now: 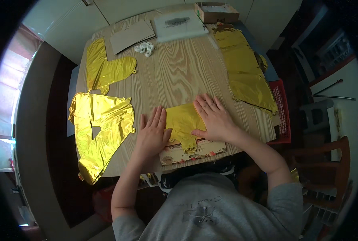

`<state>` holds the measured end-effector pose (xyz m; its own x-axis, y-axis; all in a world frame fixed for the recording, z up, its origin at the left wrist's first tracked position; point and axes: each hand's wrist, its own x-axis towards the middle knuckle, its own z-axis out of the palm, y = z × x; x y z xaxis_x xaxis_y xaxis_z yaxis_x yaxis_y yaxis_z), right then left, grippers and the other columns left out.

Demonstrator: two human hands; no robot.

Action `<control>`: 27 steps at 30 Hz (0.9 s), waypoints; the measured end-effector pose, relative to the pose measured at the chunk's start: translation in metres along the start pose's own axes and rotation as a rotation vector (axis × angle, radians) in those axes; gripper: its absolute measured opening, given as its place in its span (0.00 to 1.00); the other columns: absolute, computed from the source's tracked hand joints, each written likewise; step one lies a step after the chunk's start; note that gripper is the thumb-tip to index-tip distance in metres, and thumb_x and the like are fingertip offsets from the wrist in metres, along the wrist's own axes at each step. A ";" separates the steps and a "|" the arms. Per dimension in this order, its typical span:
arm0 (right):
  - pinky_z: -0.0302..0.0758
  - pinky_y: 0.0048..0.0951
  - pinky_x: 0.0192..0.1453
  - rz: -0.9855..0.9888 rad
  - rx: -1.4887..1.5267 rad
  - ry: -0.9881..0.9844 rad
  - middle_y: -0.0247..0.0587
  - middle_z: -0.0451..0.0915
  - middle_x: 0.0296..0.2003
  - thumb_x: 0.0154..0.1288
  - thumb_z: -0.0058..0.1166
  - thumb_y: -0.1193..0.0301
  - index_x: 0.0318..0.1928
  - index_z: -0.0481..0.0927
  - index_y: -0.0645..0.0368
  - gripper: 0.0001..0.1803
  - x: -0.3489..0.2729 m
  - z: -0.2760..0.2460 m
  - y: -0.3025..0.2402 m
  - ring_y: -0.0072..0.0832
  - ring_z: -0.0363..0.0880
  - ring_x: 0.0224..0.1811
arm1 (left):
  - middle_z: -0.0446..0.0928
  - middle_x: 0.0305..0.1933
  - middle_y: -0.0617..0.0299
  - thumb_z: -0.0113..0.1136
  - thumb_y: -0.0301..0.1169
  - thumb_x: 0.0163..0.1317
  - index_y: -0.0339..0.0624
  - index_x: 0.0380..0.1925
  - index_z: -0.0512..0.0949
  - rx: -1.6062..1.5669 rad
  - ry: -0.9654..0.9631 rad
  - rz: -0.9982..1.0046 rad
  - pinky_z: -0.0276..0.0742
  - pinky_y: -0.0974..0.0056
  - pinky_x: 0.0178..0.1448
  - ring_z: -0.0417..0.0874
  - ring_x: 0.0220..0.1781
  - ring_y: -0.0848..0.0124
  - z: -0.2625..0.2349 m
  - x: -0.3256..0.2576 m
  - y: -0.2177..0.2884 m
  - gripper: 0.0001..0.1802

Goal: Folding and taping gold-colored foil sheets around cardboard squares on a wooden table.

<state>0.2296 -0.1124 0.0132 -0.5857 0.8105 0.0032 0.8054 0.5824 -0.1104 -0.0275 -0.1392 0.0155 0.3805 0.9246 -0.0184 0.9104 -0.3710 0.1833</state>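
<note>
A folded gold foil balloon [183, 118] lies flat near the table's front edge, its short tab hanging toward me over a printed card [203, 150] with a floral pattern. My left hand [152, 130] rests on the balloon's left edge, fingers stretched out and pointing away from me. On the right edge lies my right hand [214, 120], palm down, with its thumb reaching inward across the foil. Both hands are flat and grip nothing. Part of the card is hidden beneath the balloon.
At the left lie two flat gold foil balloons, an L-shaped one [106, 70] and a larger one [116, 112]. Gold foil pieces [245, 64] are stacked at the right. White rolls [145, 48], cardboard sheets [131, 35], a plastic bag [179, 30] and a cardboard box [217, 17] sit farther back.
</note>
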 end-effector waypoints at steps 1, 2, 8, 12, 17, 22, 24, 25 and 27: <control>0.36 0.49 0.78 0.008 -0.001 0.017 0.56 0.48 0.73 0.61 0.44 0.35 0.72 0.49 0.69 0.55 -0.002 0.002 0.001 0.48 0.40 0.77 | 0.54 0.75 0.50 0.45 0.47 0.67 0.35 0.71 0.54 0.013 -0.005 -0.001 0.40 0.43 0.77 0.51 0.78 0.58 -0.003 -0.001 -0.002 0.37; 0.36 0.50 0.78 0.014 0.001 0.036 0.56 0.49 0.73 0.60 0.45 0.34 0.72 0.49 0.69 0.56 -0.003 0.004 0.002 0.49 0.41 0.77 | 0.54 0.76 0.51 0.45 0.48 0.67 0.36 0.71 0.54 0.029 -0.011 -0.003 0.40 0.43 0.77 0.51 0.78 0.59 -0.006 -0.002 -0.005 0.38; 0.34 0.50 0.78 0.064 -0.022 -0.033 0.54 0.48 0.73 0.58 0.44 0.31 0.72 0.48 0.68 0.59 -0.003 -0.005 -0.003 0.48 0.39 0.78 | 0.55 0.75 0.52 0.46 0.50 0.67 0.38 0.70 0.56 0.080 -0.042 0.006 0.38 0.40 0.76 0.51 0.78 0.57 -0.015 -0.004 -0.008 0.38; 0.31 0.50 0.78 0.073 -0.051 -0.057 0.53 0.45 0.74 0.55 0.40 0.26 0.72 0.48 0.68 0.62 -0.003 -0.001 -0.002 0.46 0.36 0.78 | 0.56 0.74 0.51 0.47 0.46 0.68 0.38 0.69 0.58 0.181 0.041 0.081 0.41 0.42 0.77 0.51 0.78 0.55 -0.028 0.017 -0.006 0.35; 0.31 0.49 0.78 0.083 -0.065 -0.112 0.54 0.45 0.74 0.55 0.41 0.26 0.72 0.47 0.68 0.63 0.000 -0.009 -0.006 0.45 0.35 0.78 | 0.57 0.74 0.51 0.46 0.41 0.69 0.39 0.69 0.58 -0.067 0.012 0.438 0.44 0.49 0.78 0.52 0.77 0.55 -0.021 0.069 0.004 0.31; 0.37 0.49 0.78 0.051 -0.036 0.036 0.54 0.51 0.72 0.55 0.47 0.31 0.70 0.55 0.69 0.58 -0.005 -0.003 -0.004 0.46 0.41 0.77 | 0.56 0.75 0.56 0.44 0.42 0.69 0.41 0.71 0.56 0.025 0.004 0.585 0.43 0.49 0.78 0.52 0.78 0.59 0.005 0.077 0.000 0.32; 0.45 0.49 0.77 0.007 -0.034 0.131 0.54 0.59 0.69 0.56 0.54 0.37 0.66 0.62 0.69 0.52 -0.007 -0.011 -0.009 0.47 0.48 0.75 | 0.55 0.76 0.57 0.43 0.42 0.69 0.41 0.71 0.57 0.041 0.020 0.596 0.42 0.49 0.78 0.51 0.78 0.60 0.008 0.077 -0.002 0.32; 0.49 0.49 0.75 -0.052 0.026 0.176 0.53 0.62 0.66 0.54 0.57 0.40 0.63 0.66 0.69 0.49 -0.009 -0.010 -0.013 0.46 0.53 0.72 | 0.55 0.76 0.58 0.42 0.43 0.69 0.42 0.71 0.57 0.049 0.028 0.600 0.41 0.48 0.78 0.51 0.78 0.60 0.009 0.076 -0.003 0.32; 0.58 0.47 0.71 -0.165 0.146 0.267 0.50 0.70 0.60 0.51 0.64 0.47 0.57 0.72 0.69 0.43 -0.014 -0.008 -0.020 0.44 0.63 0.66 | 0.54 0.76 0.57 0.40 0.41 0.68 0.42 0.71 0.55 0.026 -0.023 0.590 0.39 0.47 0.79 0.49 0.79 0.59 0.006 0.077 -0.001 0.33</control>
<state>0.2222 -0.1353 0.0230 -0.6465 0.7053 0.2909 0.6691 0.7074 -0.2279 0.0015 -0.0684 0.0075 0.8272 0.5589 0.0582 0.5470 -0.8246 0.1445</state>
